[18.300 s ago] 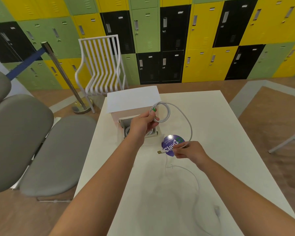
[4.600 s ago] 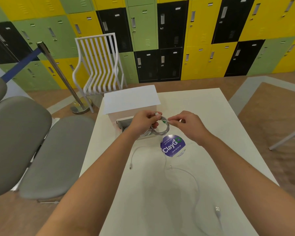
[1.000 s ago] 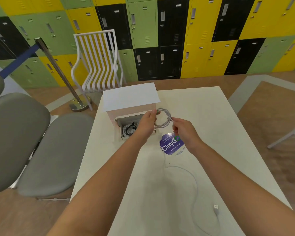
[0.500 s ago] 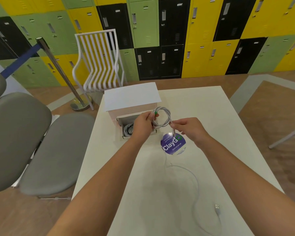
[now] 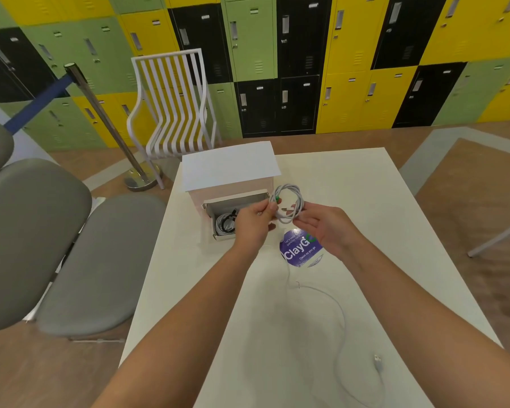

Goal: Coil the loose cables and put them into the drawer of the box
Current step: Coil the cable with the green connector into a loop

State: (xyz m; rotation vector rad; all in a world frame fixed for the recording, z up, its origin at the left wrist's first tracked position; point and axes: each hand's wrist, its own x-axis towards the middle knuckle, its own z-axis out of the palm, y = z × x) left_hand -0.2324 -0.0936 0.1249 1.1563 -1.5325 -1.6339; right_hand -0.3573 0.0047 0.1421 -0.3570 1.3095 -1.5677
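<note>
**Coiled white cable held above an open drawer**

A person's two bare arms reach forward over a white tabletop [image 5: 365, 201]. The left hand [image 5: 252, 223] pinches a coiled white cable [image 5: 289, 203] between thumb and fingertips, holding the coil upright in the air just right of the open drawer [image 5: 236, 213]. The right hand [image 5: 327, 228] is just beside the coil, palm turned inward, fingers relaxed and spread, their tips near or touching the lower loops; it grips nothing.

The drawer is pulled out from the front of a small white box [image 5: 230, 169] standing at the far left of the tabletop. Inside the drawer lie coiled cables, dark and light [image 5: 226, 223], already bundled.

Nearer the person, a loose white cable [image 5: 340, 316] curves across the tabletop, its plug end [image 5: 378, 360] lying at the near right. A round purple sticker [image 5: 299, 250] sits on the tabletop beneath the hands.

Behind the tabletop are a white slatted chair [image 5: 171, 104], grey padded seats [image 5: 36, 240] to the left, and a wall of green, yellow and black lockers [image 5: 351, 54].
</note>
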